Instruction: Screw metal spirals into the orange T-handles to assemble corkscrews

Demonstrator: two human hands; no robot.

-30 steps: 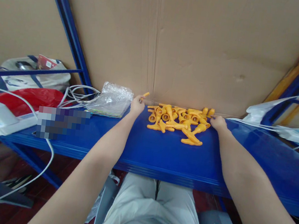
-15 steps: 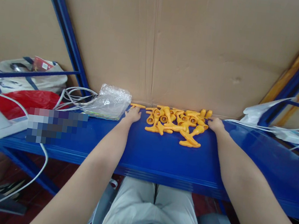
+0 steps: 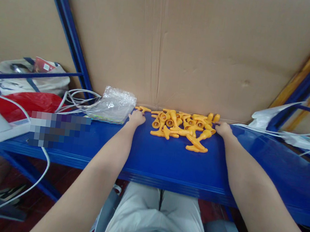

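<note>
A pile of yellow T-shaped plastic pieces (image 3: 180, 126), with flared hollow cup ends and crossbar handles, lies on the blue shelf top (image 3: 166, 162). At the pile's far left, my left hand (image 3: 137, 118) is closed around a yellow T-shaped piece (image 3: 144, 109), whose crossbar shows beyond the fingers. My right hand (image 3: 223, 129) lies low on the surface just right of the pile, its fingers extended towards the nearest cups and holding nothing that I can see. Its fingertips are small and partly hidden.
Behind the pile stands a tall cardboard sheet (image 3: 207, 54). Clear plastic bags (image 3: 113, 105) and white cables (image 3: 74, 100) lie left, with a power strip (image 3: 6, 131) and red bag (image 3: 29, 104). White cables and plastic (image 3: 265, 114) lie right, beside blue posts.
The yellow piece at my left hand has turned, and its crossbar now slants. My left hand has shifted slightly; my right hand and the pile stay put.
</note>
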